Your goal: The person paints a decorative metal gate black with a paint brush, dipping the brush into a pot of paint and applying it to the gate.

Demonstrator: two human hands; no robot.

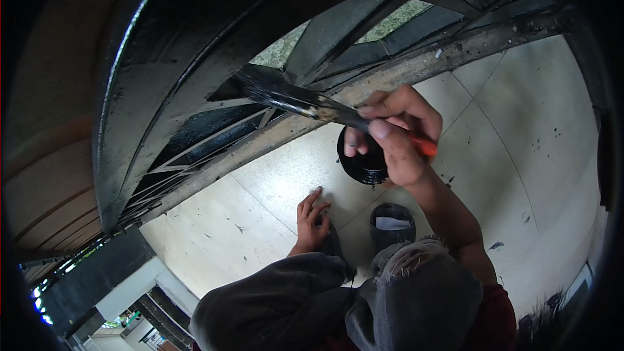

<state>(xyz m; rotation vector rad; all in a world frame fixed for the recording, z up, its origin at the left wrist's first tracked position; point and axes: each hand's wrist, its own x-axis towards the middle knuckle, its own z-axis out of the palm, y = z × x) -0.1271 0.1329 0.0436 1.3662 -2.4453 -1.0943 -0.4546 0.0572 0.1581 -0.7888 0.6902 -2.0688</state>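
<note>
My right hand (pixel 406 133) is closed round the handle of a paintbrush (pixel 312 109). The handle has an orange end, and its ferrule is smeared with black paint. The dark bristles point up and left and lie against the black metal gate (pixel 175 71), as far as I can tell. Below my right hand, partly hidden by it, a round black paint container (pixel 357 169) rests on the floor. My left hand (pixel 313 221) hangs past my knee above the floor, its fingers loosely apart and holding nothing.
Pale floor tiles (pixel 214 227) carry scattered dark specks. A dirty concrete ledge (pixel 390 78) runs under the gate's bars. My bent knees in grey trousers (pixel 279 292) and a dark slipper (pixel 392 227) are close below. Dark bristly material (pixel 543 312) lies at the lower right.
</note>
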